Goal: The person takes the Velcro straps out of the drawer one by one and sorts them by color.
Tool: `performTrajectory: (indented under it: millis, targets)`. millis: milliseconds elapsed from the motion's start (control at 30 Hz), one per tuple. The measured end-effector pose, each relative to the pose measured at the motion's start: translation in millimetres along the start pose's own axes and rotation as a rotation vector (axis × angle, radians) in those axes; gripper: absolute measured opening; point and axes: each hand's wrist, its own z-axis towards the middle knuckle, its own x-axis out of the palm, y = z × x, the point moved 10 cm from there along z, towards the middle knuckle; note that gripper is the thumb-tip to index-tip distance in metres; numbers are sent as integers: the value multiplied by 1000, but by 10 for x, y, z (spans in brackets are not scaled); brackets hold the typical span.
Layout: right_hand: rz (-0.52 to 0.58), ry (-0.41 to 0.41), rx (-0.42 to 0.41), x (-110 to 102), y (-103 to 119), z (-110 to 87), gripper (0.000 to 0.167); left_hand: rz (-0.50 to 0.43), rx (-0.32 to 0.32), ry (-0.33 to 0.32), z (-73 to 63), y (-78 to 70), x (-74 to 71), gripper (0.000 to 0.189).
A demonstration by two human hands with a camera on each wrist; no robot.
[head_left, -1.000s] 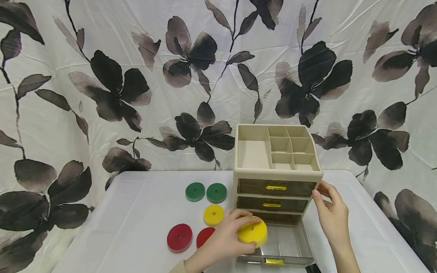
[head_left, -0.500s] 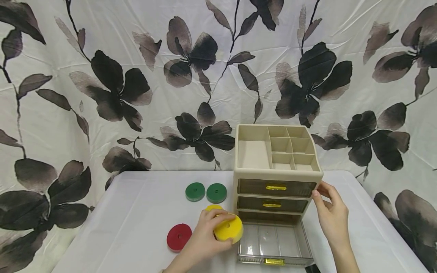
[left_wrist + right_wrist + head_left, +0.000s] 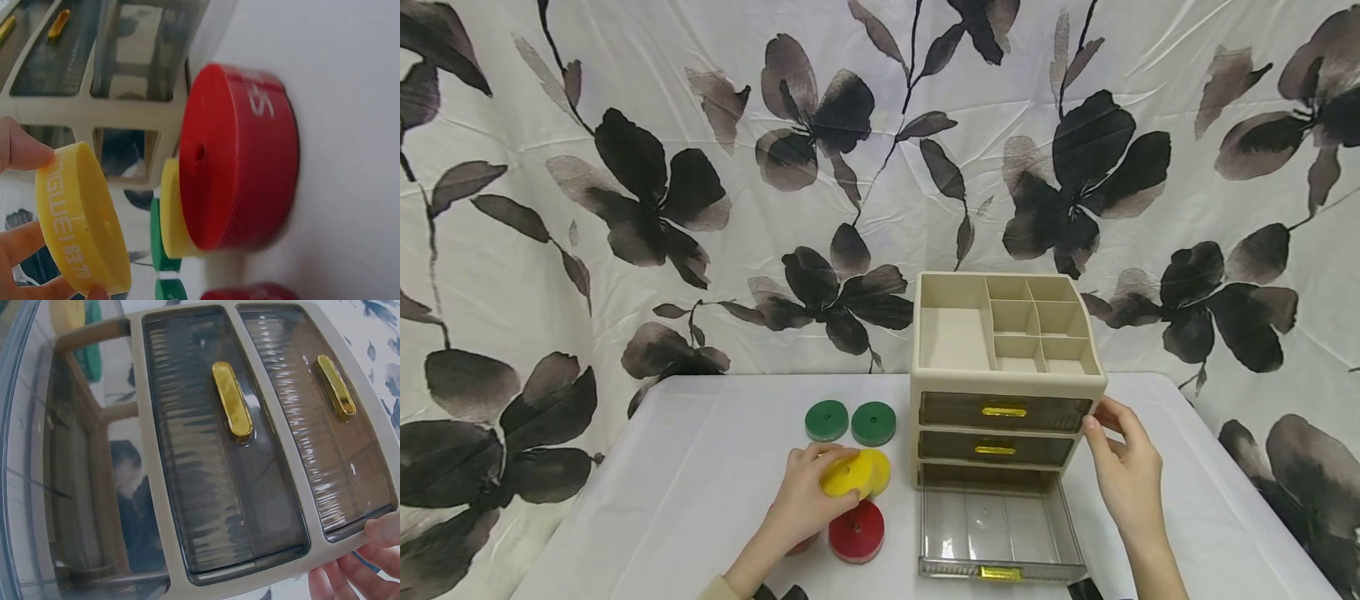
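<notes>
In the head view my left hand (image 3: 805, 496) holds a yellow tape roll (image 3: 842, 478) between thumb and fingers, above the table. The left wrist view shows white lettering on this roll (image 3: 78, 225). Just behind it sits a second yellow tape roll (image 3: 880, 473), partly covered. A red tape roll (image 3: 856, 532) lies nearest my left hand, and another red roll (image 3: 805, 544) is mostly hidden under the wrist. My right hand (image 3: 1126, 471) grips the right front edge of a cream drawer organizer (image 3: 1009, 382), thumb in front. The organizer's bottom drawer (image 3: 988, 525) is pulled out, with nothing inside.
Two green tape rolls (image 3: 827, 421) lie behind the yellow ones, left of the organizer. Two upper drawers (image 3: 997, 450) with gold handles are closed. Divided compartments (image 3: 1018, 321) form the organizer's top. A floral cloth (image 3: 820, 208) hangs behind the white table (image 3: 700, 442).
My left hand has carried the yellow roll leftward from over the pulled-out drawer to beside the other yellow roll. My right hand stays at the organizer's edge.
</notes>
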Motion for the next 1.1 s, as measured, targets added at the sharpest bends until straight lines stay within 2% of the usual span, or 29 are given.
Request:
performTrajectory:
  millis: [233, 667, 900, 1100]
  targets:
    - [-10, -8, -9, -3, 7, 5, 33, 16, -48, 2, 70, 197, -54, 44]
    - [-18, -7, -22, -22, 10, 6, 34, 70, -65, 0, 183, 479, -158, 49]
    - [-13, 1, -36, -14, 16, 4, 35, 72, -103, 0, 241, 622, -140, 50]
    - [-23, -9, -13, -10, -2, 3, 34, 46, -126, 19, 258, 696, -87, 51]
